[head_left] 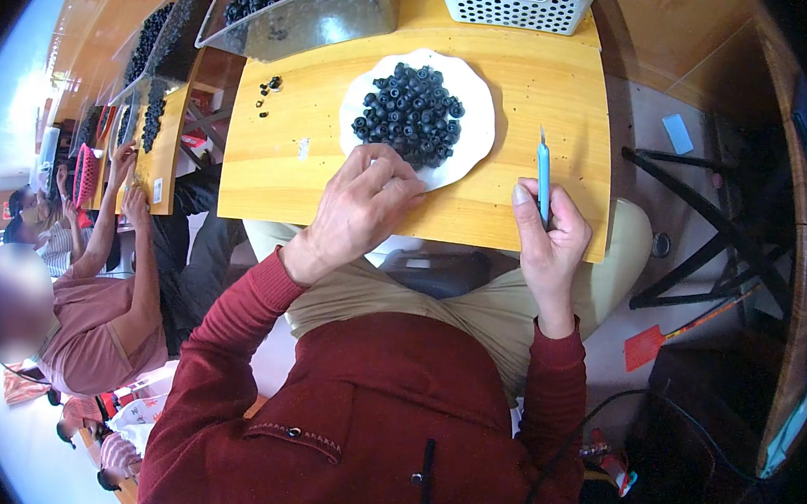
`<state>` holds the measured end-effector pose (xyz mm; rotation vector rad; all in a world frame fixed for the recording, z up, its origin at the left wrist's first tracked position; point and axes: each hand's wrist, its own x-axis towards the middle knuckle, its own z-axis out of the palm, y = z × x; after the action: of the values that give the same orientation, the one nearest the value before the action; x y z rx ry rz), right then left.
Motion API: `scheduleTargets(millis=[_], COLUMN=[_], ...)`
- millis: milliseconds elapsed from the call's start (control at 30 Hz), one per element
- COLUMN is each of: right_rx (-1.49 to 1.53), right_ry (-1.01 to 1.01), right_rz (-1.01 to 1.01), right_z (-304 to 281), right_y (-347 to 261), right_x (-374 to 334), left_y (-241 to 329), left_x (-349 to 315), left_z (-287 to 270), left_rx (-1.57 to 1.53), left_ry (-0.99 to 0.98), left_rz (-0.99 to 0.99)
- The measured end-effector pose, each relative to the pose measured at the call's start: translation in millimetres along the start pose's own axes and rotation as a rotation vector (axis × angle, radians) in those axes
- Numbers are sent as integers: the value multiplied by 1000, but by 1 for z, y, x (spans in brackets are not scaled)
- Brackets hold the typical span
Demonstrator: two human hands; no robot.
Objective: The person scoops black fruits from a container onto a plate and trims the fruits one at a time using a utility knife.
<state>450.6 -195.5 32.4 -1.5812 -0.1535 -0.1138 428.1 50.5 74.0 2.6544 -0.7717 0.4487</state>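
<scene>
A white scalloped plate point(480, 130) on the wooden table holds a heap of small black ring-shaped rubber parts point(410, 110). At the plate's near edge is my left hand point(362, 201), its fingers curled together against the heap. What they pinch, if anything, is hidden. To the right of the plate, my right hand point(553, 240) grips a slim blue craft knife point(544, 178). Its thin metal tip points away from me, over the tabletop.
A clear plastic bin point(317, 25) of black parts and a white perforated basket point(518, 7) stand along the table's far side. A few loose black parts point(263, 104) lie left of the plate. Another person point(100, 313) works at a table on the left.
</scene>
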Motion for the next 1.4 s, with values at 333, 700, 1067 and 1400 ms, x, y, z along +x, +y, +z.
scheduleTargets(millis=[333, 700, 1067, 1400], right_rx=[15, 8, -163, -200], right_ry=[17, 12, -115, -245], right_rz=[4, 15, -101, -212], right_z=[2, 4, 7, 13], right_y=[0, 4, -8, -27], right_x=[-1, -3, -6, -19], left_y=[12, 9, 20, 21], left_x=[-5, -14, -12, -13], left_z=[-8, 0, -1, 9], left_rx=[-353, -1251, -1777, -1883], left_ry=[93, 237, 295, 325], left_rz=[-208, -584, -814, -805])
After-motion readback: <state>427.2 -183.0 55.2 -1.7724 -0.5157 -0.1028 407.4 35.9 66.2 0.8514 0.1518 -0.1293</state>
